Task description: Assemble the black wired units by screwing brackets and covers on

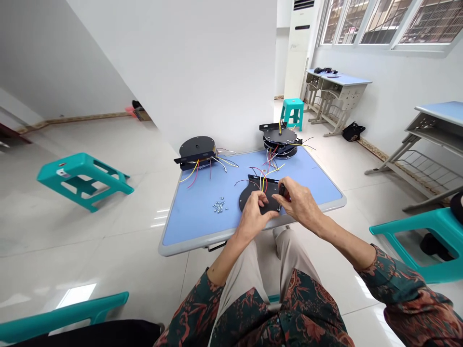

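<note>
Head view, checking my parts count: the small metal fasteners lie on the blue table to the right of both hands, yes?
No: the head view shows the small metal fasteners on the blue table left of the left hand and right hand.

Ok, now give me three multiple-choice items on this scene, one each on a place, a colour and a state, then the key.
1. Where do the small metal fasteners lie?
A. On the floor by the wall
B. On the blue table top, left of the black plate
C. On the far desk under the windows

2. What colour is the upright stool beyond the table?
A. Teal
B. Red
C. White

3. What is the right hand doing?
A. Resting on the knee
B. Lying flat on the table
C. Pinching a small dark object over the plate

Answers:
1. B, the fasteners sit in a small heap on the blue surface.
2. A, the stool's seat and legs are teal.
3. C, the fingers close on the object at the plate's edge.
</note>
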Demonstrator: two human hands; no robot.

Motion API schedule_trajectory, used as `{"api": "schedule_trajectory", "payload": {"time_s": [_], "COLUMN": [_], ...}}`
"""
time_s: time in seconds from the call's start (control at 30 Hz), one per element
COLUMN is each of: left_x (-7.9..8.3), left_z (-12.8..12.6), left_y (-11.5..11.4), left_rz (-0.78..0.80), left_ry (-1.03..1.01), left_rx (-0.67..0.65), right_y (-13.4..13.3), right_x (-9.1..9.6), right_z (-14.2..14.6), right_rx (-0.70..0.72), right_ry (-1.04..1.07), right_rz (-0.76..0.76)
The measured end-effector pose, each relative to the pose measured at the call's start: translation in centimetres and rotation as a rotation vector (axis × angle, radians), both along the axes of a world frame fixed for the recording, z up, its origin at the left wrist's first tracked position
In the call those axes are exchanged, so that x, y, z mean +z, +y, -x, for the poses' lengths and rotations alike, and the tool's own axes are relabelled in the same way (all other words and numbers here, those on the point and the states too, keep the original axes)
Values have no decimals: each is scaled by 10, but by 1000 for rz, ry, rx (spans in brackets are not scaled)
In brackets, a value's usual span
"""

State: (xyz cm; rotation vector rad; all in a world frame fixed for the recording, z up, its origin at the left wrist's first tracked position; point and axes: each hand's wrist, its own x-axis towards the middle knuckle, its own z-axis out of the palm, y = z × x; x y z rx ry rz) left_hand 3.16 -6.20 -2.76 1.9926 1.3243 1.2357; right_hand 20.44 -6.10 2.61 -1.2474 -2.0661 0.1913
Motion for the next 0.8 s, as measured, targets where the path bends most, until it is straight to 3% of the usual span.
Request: {"api": "schedule_trajectory", "payload": {"time_s": [0.17,0.5,0.7,0.8], "left_x": [6,8,9,7], "left_z": [-10,-15,-15,-15], "left_y": [17,19,17,17], "left_rz": [191,119,160,161], "left_ry": [-126,-144,-60,-55], "left_rx": [-130,-292,-210,-209], "right_y": [2,5,1,0], "right_x": [1,8,21,24], "right_z": [1,-1,-15,-17], "right_rx": [-23,-26,193,163], "right_ry": [-59,-70,-10,-65], "right_rz": [-9,53,5,-28]}}
